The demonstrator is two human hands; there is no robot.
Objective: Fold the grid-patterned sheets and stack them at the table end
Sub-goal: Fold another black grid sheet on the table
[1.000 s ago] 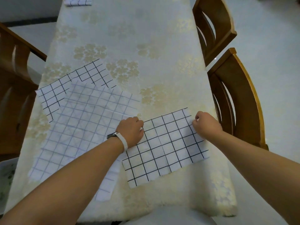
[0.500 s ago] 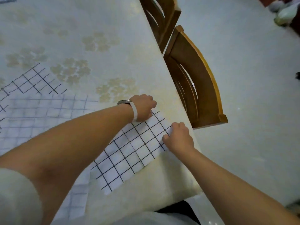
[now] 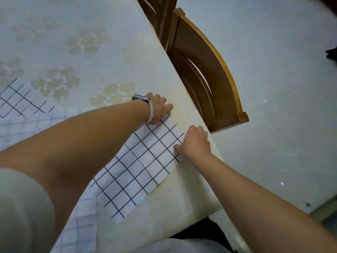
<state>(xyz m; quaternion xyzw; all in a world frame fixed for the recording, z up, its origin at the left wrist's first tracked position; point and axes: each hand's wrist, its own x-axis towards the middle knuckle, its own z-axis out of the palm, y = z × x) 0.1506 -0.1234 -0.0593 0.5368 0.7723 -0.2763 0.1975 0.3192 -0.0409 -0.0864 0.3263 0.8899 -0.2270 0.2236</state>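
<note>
At the tabletop (image 3: pixel 113 30) right edge, left hand (image 3: pixel 159 109) and right hand (image 3: pixel 196 141) pinch the grid sheet (image 3: pixel 138 172) corners, fingers curled.

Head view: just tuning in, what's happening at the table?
A person is working on one bold-grid sheet near the right edge of the table. The left hand pinches its far corner and the right hand pinches its right corner. The sheet lies flat, not yet folded over. A pale-grid sheet and a second bold-grid sheet lie spread out to the left. A chair stands beside the table.
</note>
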